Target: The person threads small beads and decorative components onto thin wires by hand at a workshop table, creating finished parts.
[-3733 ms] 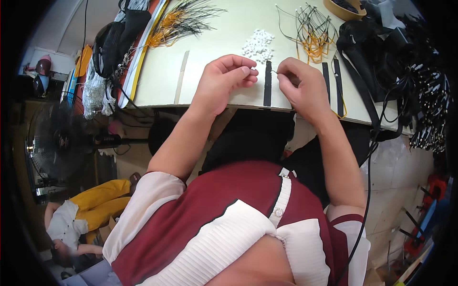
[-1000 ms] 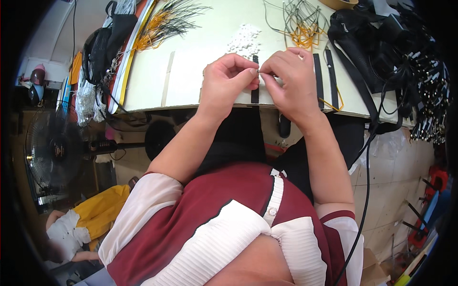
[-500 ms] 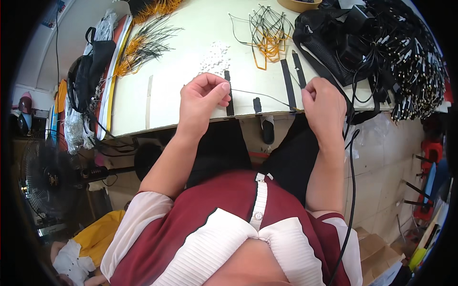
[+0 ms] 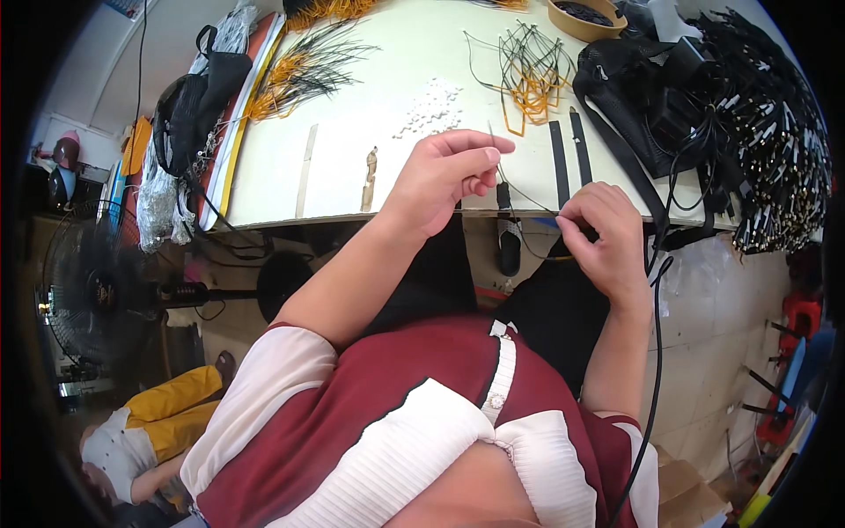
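Over the front edge of the table, my left hand (image 4: 453, 172) pinches a thin dark wire (image 4: 519, 195) between thumb and fingers, with a short end sticking up past the fingertips. The wire runs slack toward my right hand (image 4: 606, 231), whose thumb and index finger are closed on it. Below that edge hangs a loop of the wire, with an orange stretch near the right hand. Beyond my left hand lies a scattered heap of small white pieces (image 4: 431, 107). Farther back sits a tangle of black-and-orange wires (image 4: 535, 79).
Another black-and-orange bundle (image 4: 304, 75) lies at the left. Dark strips (image 4: 560, 163) mark the table. A black mesh bag (image 4: 620, 97) and a thick mass of black cables (image 4: 770, 132) fill the right. A bowl (image 4: 588, 19) stands behind. A fan (image 4: 97, 290) and a person (image 4: 145, 431) are lower left.
My left hand has moved right, closer to my right hand, which has come down toward me. The wire, nearly straight before, now sags between them. The whole view has shifted.
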A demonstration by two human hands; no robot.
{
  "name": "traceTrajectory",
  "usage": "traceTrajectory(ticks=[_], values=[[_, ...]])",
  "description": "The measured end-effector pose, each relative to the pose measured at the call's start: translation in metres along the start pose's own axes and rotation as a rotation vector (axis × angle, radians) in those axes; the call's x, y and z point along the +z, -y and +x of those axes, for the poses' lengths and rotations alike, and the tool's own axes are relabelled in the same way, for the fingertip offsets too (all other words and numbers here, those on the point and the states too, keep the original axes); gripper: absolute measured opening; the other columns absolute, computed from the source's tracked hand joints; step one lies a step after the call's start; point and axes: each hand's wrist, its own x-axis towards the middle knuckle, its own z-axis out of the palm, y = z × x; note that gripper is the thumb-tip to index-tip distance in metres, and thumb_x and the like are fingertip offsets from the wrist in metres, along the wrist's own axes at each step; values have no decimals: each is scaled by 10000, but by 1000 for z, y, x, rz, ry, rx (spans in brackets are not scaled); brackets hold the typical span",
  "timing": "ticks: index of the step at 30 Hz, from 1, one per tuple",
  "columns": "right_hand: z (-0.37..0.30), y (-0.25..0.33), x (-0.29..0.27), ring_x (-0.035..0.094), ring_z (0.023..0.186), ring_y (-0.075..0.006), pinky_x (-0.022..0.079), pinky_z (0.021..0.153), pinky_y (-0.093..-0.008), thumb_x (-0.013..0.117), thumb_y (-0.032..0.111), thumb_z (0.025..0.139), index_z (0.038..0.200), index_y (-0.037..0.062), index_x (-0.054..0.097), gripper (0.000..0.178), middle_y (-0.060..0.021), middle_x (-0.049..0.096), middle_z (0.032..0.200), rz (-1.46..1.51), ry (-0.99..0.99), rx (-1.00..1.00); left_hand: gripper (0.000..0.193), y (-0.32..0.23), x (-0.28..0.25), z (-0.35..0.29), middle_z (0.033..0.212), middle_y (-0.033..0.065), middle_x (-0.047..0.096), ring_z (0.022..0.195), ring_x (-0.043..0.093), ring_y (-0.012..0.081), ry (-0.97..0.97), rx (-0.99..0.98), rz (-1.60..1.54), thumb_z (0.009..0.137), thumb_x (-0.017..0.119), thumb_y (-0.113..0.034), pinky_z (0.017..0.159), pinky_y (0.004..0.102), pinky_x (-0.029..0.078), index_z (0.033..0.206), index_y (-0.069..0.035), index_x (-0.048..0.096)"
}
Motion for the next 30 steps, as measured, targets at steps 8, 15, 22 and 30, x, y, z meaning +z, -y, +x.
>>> traceTrajectory(ticks=[8, 15, 22, 30], values=[[45, 22, 27, 590, 773, -140, 456, 707, -270, 683, 23, 848, 866, -37, 633, 81, -77, 623, 802, 267, -205, 246, 124, 10, 9, -3, 805, 33, 680, 704, 637, 90, -156, 46, 36, 900, 694, -86, 637, 224, 518, 973, 13, 716], [70, 20, 50, 601, 820, -105, 473, 751, -247, 704, 67, 836, 895, -24, 669, 113, -31, 643, 839, 643, -18, 481, 88, 17, 9, -5, 814, 42, 684, 701, 632, 94, -153, 76, 86, 932, 671, -81, 639, 232, 528, 939, 4, 695], [63, 21, 56, 569, 758, -80, 450, 712, -226, 656, 61, 876, 891, -22, 620, 92, -14, 625, 786, 532, -157, 307, 131, 16, 9, -14, 853, 54, 694, 753, 658, 108, -156, 151, 130, 937, 664, -73, 683, 233, 544, 1031, 12, 699], [49, 25, 46, 569, 740, -99, 459, 695, -257, 635, 80, 883, 887, -22, 612, 104, -37, 617, 764, 418, 8, 387, 133, 6, -8, -20, 874, 88, 697, 786, 682, 134, -204, 68, 33, 925, 637, -31, 721, 261, 577, 1025, 42, 684]])
